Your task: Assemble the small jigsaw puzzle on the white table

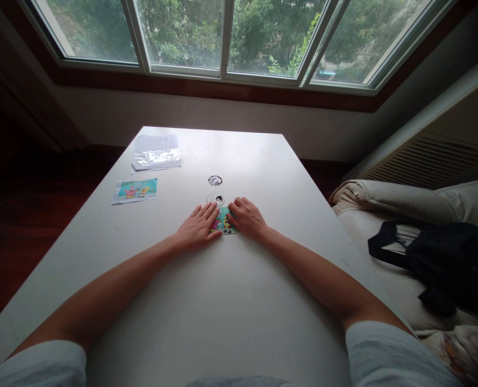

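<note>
A small colourful cartoon card (pixel 223 221) lies on the white table, partly covered by my hands. My left hand (pixel 198 224) rests flat over its left side, fingers stretched out. At the right edge, my right hand (pixel 247 217) has its fingers curled in against the card, gripping that edge; the fingertips are partly hidden. Just beyond my left fingertips is a clear round piece (pixel 215 199) with a dark spot on it. A round black-and-white piece (pixel 215 180) lies farther up the table.
On the table's left are a turquoise cartoon picture sheet (pixel 137 190) and, behind it, papers in a shiny clear sleeve (pixel 157 152). A light sofa (pixel 387 199) with a black bag (pixel 448 263) stands to the right. Windows (pixel 182 32) line the far wall.
</note>
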Motion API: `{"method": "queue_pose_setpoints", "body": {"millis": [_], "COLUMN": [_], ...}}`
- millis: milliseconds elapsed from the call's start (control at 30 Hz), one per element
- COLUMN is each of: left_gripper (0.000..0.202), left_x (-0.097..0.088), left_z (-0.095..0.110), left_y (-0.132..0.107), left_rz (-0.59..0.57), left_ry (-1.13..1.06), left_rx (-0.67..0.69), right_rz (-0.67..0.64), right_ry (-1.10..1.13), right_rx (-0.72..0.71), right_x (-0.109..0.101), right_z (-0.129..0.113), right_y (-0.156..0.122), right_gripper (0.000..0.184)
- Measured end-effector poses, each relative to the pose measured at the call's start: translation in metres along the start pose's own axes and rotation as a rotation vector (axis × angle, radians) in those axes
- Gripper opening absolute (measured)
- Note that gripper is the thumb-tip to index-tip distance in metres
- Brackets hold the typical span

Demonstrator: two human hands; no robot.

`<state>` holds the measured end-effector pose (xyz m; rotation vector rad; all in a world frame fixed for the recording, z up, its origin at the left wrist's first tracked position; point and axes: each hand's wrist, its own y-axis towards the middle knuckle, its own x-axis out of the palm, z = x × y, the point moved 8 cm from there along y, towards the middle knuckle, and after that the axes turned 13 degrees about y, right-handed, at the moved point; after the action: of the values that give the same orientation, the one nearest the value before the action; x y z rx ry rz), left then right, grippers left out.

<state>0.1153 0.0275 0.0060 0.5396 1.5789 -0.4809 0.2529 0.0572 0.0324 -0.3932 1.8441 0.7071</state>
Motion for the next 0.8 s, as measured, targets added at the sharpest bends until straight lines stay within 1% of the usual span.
{"method": "queue_pose_setpoints", "body": {"millis": [267, 400, 467, 567, 800], "left_gripper": [0.083, 0.089, 0.09, 0.088, 0.083], "left_x": [-0.0015, -0.0002, 0.001, 0.0031, 0.003], "left_z": [-0.0003, -0.0044, -0.006, -0.0062, -0.0064], "left_y": [0.0001, 0.0, 0.0003, 0.0011, 0.0011], "left_rz": [0.021, 0.021, 0.027, 0.041, 0.031], "left_ry": [-0.011, -0.007, -0.003, -0.001, -0.003], "left_rx": [0.0, -0.046, -0.059, -0.04, -0.028], "right_rz": [0.01, -0.028, -0.052, -0.078, -0.076], "right_ry": [0.071, 0.114, 0.137, 0.168, 0.184], "right_rx": [0.011, -0.036, -0.061, -0.093, -0.11], "right_x": [-0.007, -0.0094, -0.0092, -0.0067, -0.0031], "right_z": [0.0029, 0.004, 0.0037, 0.0006, -0.0051], "right_y": [-0.0002, -0.0017, -0.0029, -0.0039, -0.0028], "right_gripper": [0.033, 0.038, 0.04, 0.043, 0.043]}}
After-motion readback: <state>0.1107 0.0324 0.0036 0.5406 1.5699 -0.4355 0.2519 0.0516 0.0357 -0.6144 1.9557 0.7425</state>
